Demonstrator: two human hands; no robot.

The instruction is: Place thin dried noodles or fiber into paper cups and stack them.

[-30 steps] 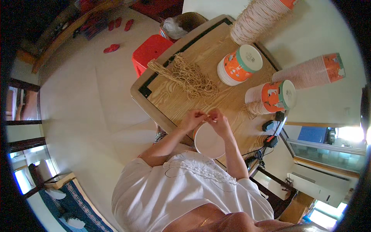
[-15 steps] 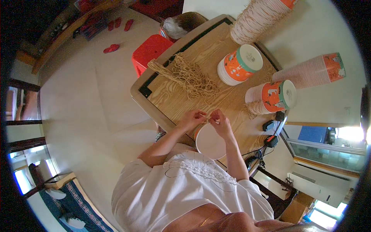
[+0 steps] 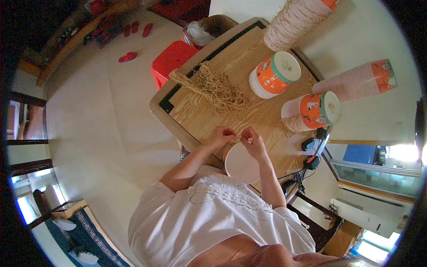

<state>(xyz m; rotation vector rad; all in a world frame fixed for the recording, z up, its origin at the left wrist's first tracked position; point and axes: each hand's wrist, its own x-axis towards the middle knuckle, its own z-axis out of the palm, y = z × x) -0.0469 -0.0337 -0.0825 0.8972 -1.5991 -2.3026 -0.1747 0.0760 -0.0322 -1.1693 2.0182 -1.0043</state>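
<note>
A paper bucket (image 3: 242,165) stands at the table's near edge against my body, its round white face toward me and a strip of orange side showing. Just past its far rim, my left hand (image 3: 221,137) pinches with thumb and fingertips. Close beside it on the right, my right hand (image 3: 252,141) is closed in a pinch too. A thin bit of tan twine (image 3: 239,139) shows between the fingertips; most of it is hidden. Farther off lies a loose tangled bundle of the same twine (image 3: 218,91).
Stacks of orange-and-white paper buckets stand on the wooden table (image 3: 262,120): one short stack (image 3: 275,74), another (image 3: 311,110) with twine hanging, and a tall twine-wrapped stack (image 3: 296,24). Black adapters and cables (image 3: 307,164) lie at the right edge. A red stool (image 3: 173,58) is beyond the left edge.
My fingertips have shifted very slightly, the right hand's fingers a little more upright over the rim. The bucket and the stacks stay in place on the table.
</note>
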